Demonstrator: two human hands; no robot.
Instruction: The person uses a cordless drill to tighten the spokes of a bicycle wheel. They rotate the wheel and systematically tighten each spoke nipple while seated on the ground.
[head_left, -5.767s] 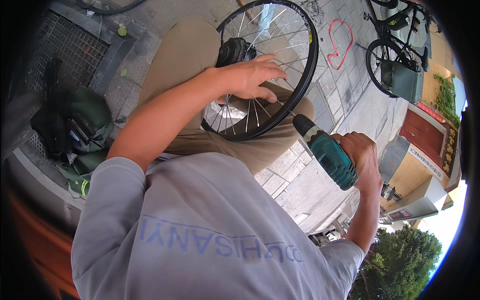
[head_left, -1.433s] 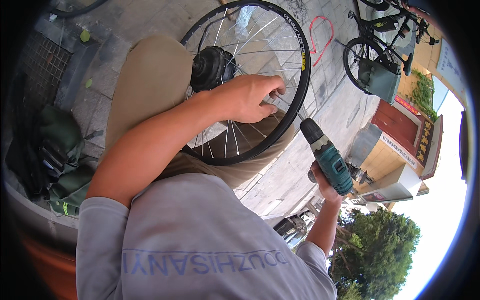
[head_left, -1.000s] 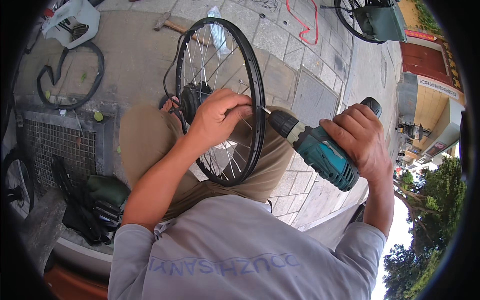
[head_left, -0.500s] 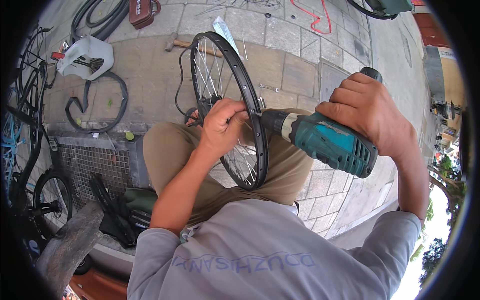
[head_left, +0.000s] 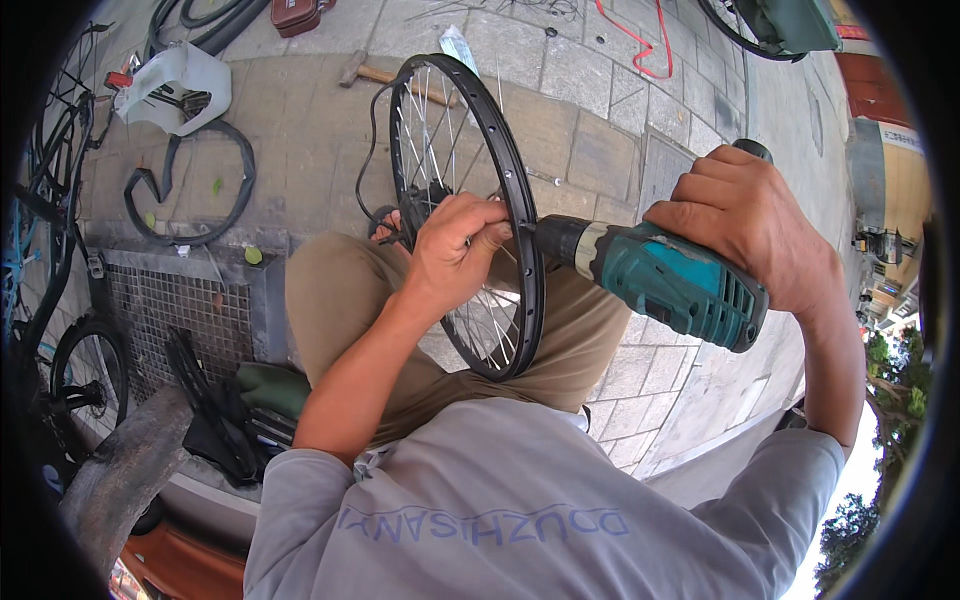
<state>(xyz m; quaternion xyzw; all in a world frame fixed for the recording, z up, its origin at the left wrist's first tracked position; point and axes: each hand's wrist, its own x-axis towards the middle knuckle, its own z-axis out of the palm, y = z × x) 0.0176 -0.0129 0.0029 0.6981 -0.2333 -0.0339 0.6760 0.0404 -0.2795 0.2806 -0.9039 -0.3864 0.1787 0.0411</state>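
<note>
A spoked wheel (head_left: 507, 150) with a black rim and dark hub (head_left: 428, 192) stands upright between my bent legs (head_left: 340, 300). My left hand (head_left: 458, 248) is closed at the inner side of the rim, thumb and forefinger pinched among the spokes; what they hold is too small to make out. My right hand (head_left: 745, 215) grips a teal and black cordless drill (head_left: 668, 285), held level, its nose at the rim's outer face opposite my left fingers. The drill's tip is hard to make out.
A hammer (head_left: 405, 82), a red-brown case (head_left: 295, 15), a white plastic jug (head_left: 200, 70), an inner tube (head_left: 243, 170) and a red strap (head_left: 655, 72) lie on the paving. At left are bicycles (head_left: 80, 390), a metal grate (head_left: 195, 310) and dark bags (head_left: 270, 390).
Over the last seconds the view turned downward and the wheel came more edge-on. The drill swung from slanting to level at the rim. In the last half second little has moved.
</note>
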